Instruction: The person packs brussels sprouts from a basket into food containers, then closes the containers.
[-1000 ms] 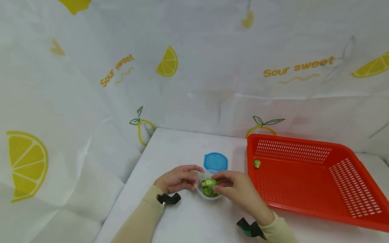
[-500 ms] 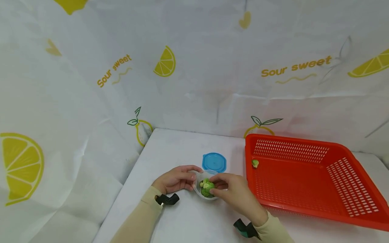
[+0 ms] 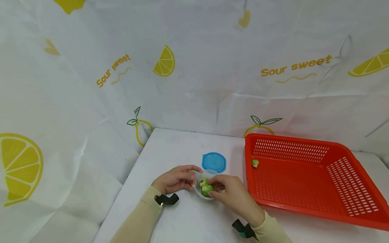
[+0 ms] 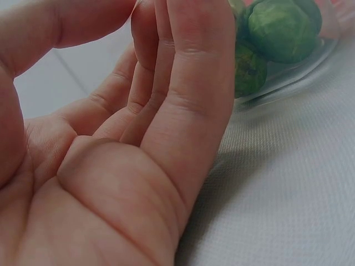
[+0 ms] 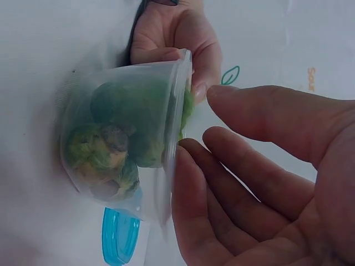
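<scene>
A small clear plastic container (image 3: 197, 193) stands on the white table, filled with green Brussels sprouts (image 3: 205, 190). My left hand (image 3: 176, 179) grips its left side with thumb and fingers. In the left wrist view the left hand (image 4: 166, 111) lies against the container (image 4: 294, 75), with sprouts (image 4: 280, 27) behind the wall. My right hand (image 3: 232, 192) reaches over from the right, its fingertips on the top sprouts. The right wrist view shows the right hand (image 5: 266, 183) with extended fingers at the rim of the container (image 5: 175, 111). The sprouts (image 5: 105, 155) and the left hand (image 5: 177, 27) are behind it.
A blue lid (image 3: 214, 161) lies flat just behind the container; the blue lid (image 5: 119, 237) also shows in the right wrist view. A red slotted basket (image 3: 291, 139) sits to the right with one sprout (image 3: 255, 163) in its near-left corner. A lemon-print cloth (image 3: 194, 67) walls the table.
My right hand has slid a little left and lower over the container, so its fingers now cover more of the top sprouts. The left hand and container stay put.
</scene>
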Motion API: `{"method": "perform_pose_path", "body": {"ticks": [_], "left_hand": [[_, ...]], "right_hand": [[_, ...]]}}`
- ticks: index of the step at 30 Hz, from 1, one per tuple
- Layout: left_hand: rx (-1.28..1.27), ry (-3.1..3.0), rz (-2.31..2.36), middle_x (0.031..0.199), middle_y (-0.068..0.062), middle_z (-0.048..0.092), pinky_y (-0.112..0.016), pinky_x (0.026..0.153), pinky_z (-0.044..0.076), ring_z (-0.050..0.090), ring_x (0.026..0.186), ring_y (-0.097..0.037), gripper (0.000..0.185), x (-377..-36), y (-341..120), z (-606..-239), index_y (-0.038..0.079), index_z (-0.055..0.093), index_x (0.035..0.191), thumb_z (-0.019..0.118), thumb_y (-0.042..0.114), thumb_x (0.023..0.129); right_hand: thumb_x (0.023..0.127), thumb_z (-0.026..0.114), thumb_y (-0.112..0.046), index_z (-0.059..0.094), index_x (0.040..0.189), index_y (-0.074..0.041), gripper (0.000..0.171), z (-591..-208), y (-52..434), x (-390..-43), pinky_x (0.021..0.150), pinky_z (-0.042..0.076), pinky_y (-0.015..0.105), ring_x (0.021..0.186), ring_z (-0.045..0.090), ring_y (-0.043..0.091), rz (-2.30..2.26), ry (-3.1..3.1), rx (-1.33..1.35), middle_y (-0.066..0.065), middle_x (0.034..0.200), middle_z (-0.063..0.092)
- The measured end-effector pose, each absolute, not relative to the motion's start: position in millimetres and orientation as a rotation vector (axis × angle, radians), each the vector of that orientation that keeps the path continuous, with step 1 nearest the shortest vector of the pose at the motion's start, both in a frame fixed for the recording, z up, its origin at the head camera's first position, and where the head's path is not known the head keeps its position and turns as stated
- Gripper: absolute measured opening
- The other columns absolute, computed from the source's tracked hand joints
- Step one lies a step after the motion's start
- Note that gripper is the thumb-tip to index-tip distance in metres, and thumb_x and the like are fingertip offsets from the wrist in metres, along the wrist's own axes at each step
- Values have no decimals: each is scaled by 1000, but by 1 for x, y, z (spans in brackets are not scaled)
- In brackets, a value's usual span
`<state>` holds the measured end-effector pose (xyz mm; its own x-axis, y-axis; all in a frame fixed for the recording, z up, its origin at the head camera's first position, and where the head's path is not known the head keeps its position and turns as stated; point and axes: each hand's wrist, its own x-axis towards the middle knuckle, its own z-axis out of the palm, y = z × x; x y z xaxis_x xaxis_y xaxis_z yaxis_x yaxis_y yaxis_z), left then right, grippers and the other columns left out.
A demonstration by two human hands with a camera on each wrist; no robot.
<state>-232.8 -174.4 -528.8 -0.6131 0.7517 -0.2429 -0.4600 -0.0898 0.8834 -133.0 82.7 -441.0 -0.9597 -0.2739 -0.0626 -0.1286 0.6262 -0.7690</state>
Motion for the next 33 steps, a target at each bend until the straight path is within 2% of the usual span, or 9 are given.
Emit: {"method": "perform_pose_path", "body": {"ticks": [7, 14, 18, 25, 29, 33], "left_hand": [[340, 1352, 1814, 88, -1, 66, -23, 78, 64, 66, 79, -11, 34, -234, -173, -526, 7, 57, 144, 55, 7, 110], [341, 1336, 1818, 88, -1, 67, -23, 78, 63, 67, 79, -11, 34, -233, -172, -525, 7, 57, 143, 58, 8, 109], [355, 1339, 1820, 88, 0, 66, -23, 78, 63, 66, 79, -10, 35, -232, -173, -526, 7, 57, 144, 57, 8, 109], [360, 1326, 1831, 88, 0, 66, -24, 77, 63, 66, 79, -10, 35, -231, -175, -530, 7, 56, 144, 55, 5, 109], [369, 1323, 1827, 89, 0, 66, -23, 78, 63, 66, 80, -10, 36, -231, -175, -530, 6, 56, 145, 54, 5, 109], [375, 1321, 1823, 90, 1, 66, -23, 79, 63, 67, 81, -10, 34, -230, -176, -529, 7, 55, 145, 54, 6, 110]], "right_hand": [[89, 90, -19, 81, 111, -14, 23, -439, 85, -132, 87, 68, 41, 93, 72, 13, -1255, 2674, -364, 1, 108, 79], [95, 85, -20, 81, 115, -16, 21, -428, 92, -130, 88, 67, 34, 96, 73, 12, -1293, 2629, -398, 0, 111, 80], [97, 82, -23, 81, 117, -19, 20, -403, 108, -132, 89, 66, 31, 98, 73, 11, -1290, 2627, -468, -1, 112, 79], [99, 81, -28, 81, 119, -25, 20, -354, 161, -148, 85, 62, 19, 101, 74, 13, -1234, 2681, -458, -4, 114, 80], [100, 80, -30, 80, 123, -24, 24, -348, 198, -167, 86, 63, 24, 101, 75, 16, -1163, 2724, -419, -2, 117, 79], [100, 79, -36, 79, 126, -24, 29, -359, 227, -187, 90, 61, 31, 105, 72, 17, -1055, 2749, -361, -2, 118, 79]]}}
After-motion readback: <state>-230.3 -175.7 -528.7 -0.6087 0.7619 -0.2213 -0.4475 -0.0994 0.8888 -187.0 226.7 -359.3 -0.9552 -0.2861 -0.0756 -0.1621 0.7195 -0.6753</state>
